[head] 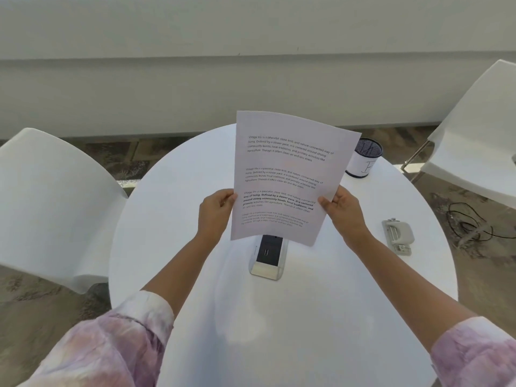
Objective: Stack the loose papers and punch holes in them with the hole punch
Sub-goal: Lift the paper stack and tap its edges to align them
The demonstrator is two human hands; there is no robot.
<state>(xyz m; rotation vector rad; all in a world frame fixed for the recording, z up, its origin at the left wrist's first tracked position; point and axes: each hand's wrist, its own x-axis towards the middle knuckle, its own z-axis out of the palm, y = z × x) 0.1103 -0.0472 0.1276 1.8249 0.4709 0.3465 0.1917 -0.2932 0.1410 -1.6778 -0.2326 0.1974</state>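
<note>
Sleeves: pink-and-white tie-dye cuffs (pixel 134 328) pushed up both forearms, nearest the camera.
Surface: round white top (pixel 279 331); both arms reach out over it.
Clear holder: a see-through box with a dark insert (pixel 267 254) sits on the surface between the forearms, its far end hidden under the bottom edge of the sheets.
Left hand: (pixel 216 212) pinches the left edge of the papers, thumb on the printed face, other fingers behind.
Right hand: (pixel 342 209) pinches the right edge the same way, thumb tip on the front.
Papers: (pixel 287 174) held up above the surface between the two hands, printed side toward the camera, tilted slightly clockwise; how many sheets cannot be told.
Hole punch: grey, (pixel 398 236) lies on the surface to the right of the right wrist, apart from both hands and from the papers.
Pen cup: dark mesh cup with a white label (pixel 364 160), farther right, partly behind the papers' right edge.
Chairs: white, one at left (pixel 53 205), one at far right (pixel 474 129).
Floor: a black cable (pixel 472 222) lies coiled beyond the surface's right rim.
</note>
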